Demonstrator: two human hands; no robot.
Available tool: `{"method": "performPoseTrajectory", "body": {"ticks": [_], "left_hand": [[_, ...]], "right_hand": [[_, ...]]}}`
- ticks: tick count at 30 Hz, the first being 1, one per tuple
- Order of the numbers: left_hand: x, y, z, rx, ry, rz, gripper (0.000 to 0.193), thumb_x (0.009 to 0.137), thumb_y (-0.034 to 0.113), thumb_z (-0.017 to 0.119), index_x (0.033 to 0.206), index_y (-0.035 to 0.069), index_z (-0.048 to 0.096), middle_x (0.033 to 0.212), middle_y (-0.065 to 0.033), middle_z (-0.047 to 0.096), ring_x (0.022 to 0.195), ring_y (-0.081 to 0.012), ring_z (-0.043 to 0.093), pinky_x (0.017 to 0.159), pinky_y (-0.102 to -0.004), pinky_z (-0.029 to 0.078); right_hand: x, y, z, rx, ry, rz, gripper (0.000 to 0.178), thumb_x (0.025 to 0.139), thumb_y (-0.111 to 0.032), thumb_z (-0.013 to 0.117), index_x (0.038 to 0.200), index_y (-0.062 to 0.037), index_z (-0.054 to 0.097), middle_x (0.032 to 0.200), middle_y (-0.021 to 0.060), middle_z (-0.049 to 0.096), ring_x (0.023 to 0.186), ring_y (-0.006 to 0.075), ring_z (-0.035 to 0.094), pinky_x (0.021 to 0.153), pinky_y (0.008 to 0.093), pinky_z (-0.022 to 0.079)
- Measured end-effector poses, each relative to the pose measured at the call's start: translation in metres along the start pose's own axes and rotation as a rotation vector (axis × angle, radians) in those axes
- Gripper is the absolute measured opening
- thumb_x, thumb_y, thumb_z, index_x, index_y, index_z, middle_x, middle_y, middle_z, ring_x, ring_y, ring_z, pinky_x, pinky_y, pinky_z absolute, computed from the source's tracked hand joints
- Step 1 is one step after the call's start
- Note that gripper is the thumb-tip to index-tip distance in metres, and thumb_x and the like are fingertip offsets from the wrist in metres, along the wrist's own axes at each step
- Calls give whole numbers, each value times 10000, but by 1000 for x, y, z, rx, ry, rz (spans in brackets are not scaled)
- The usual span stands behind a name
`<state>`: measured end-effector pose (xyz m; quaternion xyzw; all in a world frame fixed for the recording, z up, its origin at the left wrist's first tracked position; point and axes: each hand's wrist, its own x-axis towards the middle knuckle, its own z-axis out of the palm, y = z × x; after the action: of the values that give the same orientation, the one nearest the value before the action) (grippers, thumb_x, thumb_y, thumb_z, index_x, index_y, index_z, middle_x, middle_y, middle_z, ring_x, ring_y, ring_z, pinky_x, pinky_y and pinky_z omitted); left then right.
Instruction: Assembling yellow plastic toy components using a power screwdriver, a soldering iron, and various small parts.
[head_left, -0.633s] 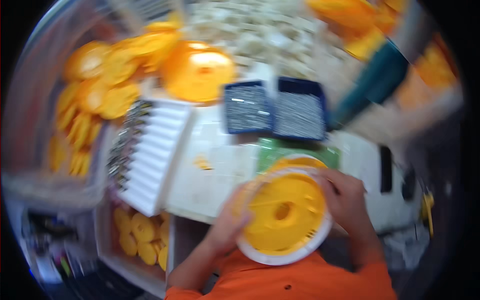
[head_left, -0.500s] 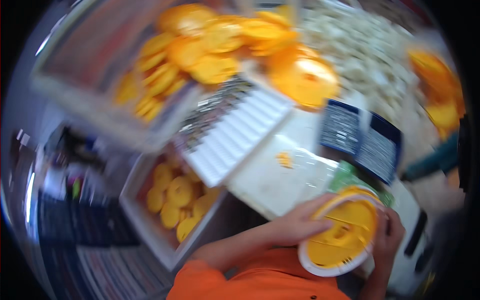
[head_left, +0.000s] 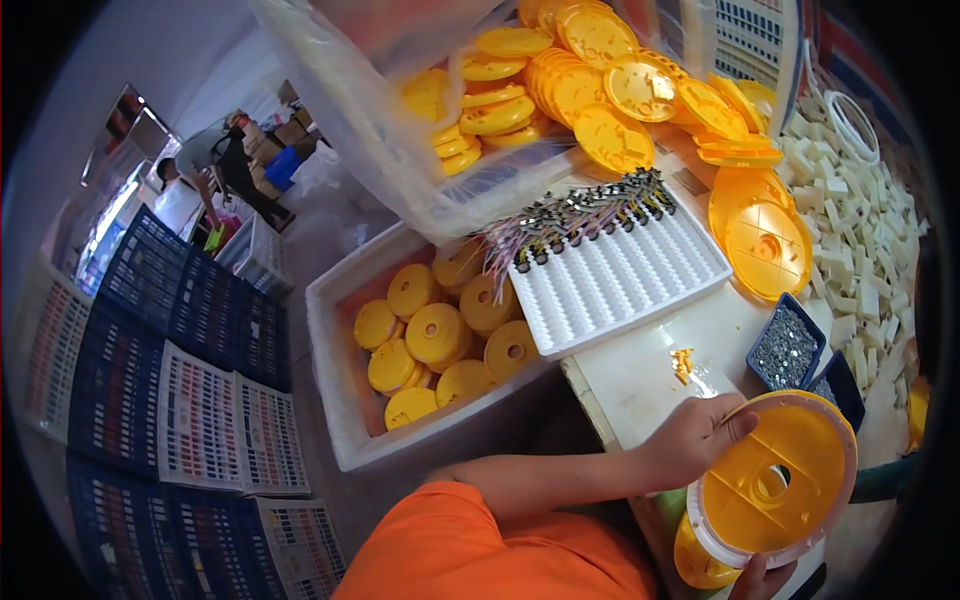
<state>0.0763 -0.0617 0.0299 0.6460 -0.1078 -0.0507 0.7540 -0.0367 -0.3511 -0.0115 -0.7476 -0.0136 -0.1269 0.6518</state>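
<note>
A round yellow plastic cover (head_left: pixel 795 450) with a white ring round its rim and a hole in its middle is tilted up over the table's near edge. My left hand (head_left: pixel 690 440) grips its upper left rim, with the thumb at the edge of the yellow face. At the lower rim, my right hand (head_left: pixel 765 580) also holds the cover; only a few of its fingers show. Another yellow round piece (head_left: pixel 695 560) lies beneath, partly hidden by the cover. Small orange scraps (head_left: pixel 682 366) lie on the white tabletop (head_left: pixel 640 395) beyond my left hand.
Blue bins of screws (head_left: pixel 787 345) stand behind the cover. A ridged white tray (head_left: pixel 620 280) carries wired parts (head_left: pixel 585 215). Yellow discs (head_left: pixel 600 85) are heaped beyond, beside white blocks (head_left: pixel 850 220). A white crate (head_left: pixel 335 400) holds yellow round units. At left, a person (head_left: pixel 225 165) bends near stacked crates (head_left: pixel 205 415).
The view has swung left and sharpened. The cover has turned in my hands: its face now shows a central hole. My right hand has gone from its right side to its lower rim.
</note>
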Motion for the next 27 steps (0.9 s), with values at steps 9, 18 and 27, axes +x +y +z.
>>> {"method": "performPoseTrajectory", "body": {"ticks": [9, 18, 27], "left_hand": [[-6, 12, -4, 381, -184, 102, 352, 1041, 360, 576, 973, 23, 649, 785, -204, 660, 725, -371, 660, 678, -434, 501], [-24, -7, 18, -148, -211, -113, 439, 1115, 296, 453, 1476, 65, 550, 1159, -103, 709, 1025, -141, 650, 911, -302, 511], [-16, -19, 29, 152, -188, 102, 405, 1041, 253, 595, 1342, -12, 536, 1107, -114, 601, 845, -154, 592, 699, -270, 507]], "right_hand": [[23, 13, -59, -584, 95, 30, 849, 899, -609, 727, 1375, 78, 578, 1284, 224, 676, 1122, 330, 650, 984, 448, 511], [5, -66, 20, -1144, -62, -295, 366, 1034, -241, 586, 1349, -59, 627, 1426, 158, 594, 1355, 225, 535, 1023, 378, 510], [-12, -77, -2, 271, 77, 584, 478, 905, -444, 755, 1230, -97, 712, 1283, 161, 674, 1113, 198, 633, 969, 335, 490]]}}
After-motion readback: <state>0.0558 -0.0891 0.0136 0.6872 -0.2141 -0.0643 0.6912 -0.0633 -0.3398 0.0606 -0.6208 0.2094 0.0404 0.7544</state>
